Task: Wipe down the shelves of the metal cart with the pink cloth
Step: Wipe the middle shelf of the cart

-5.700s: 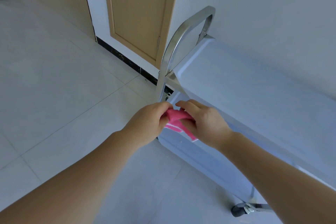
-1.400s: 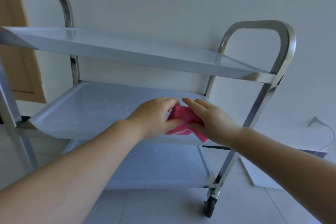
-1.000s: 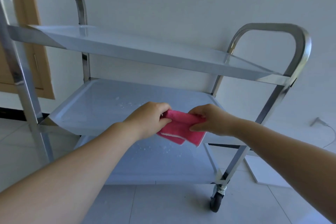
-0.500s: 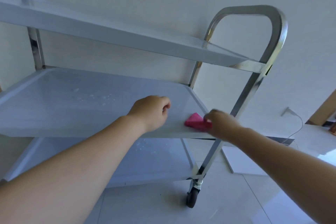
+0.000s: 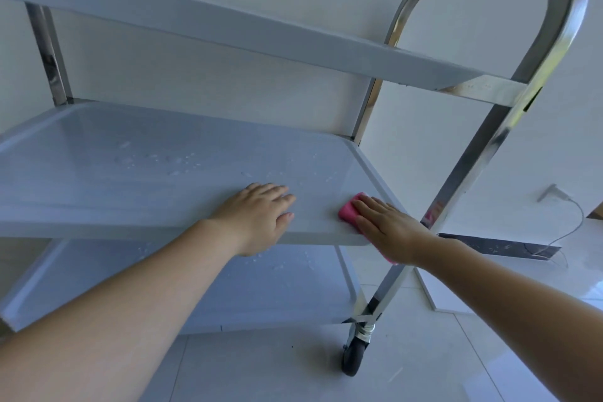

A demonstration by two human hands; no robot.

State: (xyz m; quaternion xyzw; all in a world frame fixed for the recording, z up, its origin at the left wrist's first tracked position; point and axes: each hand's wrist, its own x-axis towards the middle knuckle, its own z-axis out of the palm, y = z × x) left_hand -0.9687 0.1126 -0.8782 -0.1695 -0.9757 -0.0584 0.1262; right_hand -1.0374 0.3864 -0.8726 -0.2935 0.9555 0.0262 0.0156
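The metal cart (image 5: 489,143) fills the view with three grey shelves. On the middle shelf (image 5: 137,173) lie scattered water droplets. My right hand (image 5: 388,225) presses flat on the pink cloth (image 5: 347,209) at the shelf's front right corner; most of the cloth is hidden under the palm. My left hand (image 5: 261,212) rests flat on the same shelf near its front edge, fingers straight, a short way left of the cloth.
The top shelf (image 5: 228,29) hangs close above the hands. The bottom shelf (image 5: 267,290) also carries droplets. A castor wheel (image 5: 354,357) stands on the tiled floor. A white wall is behind the cart, and a cable (image 5: 567,206) runs along it at right.
My right hand has flattened onto the cloth at the shelf's right corner. My left hand has opened and laid itself flat on the shelf. The view has moved closer and lower.
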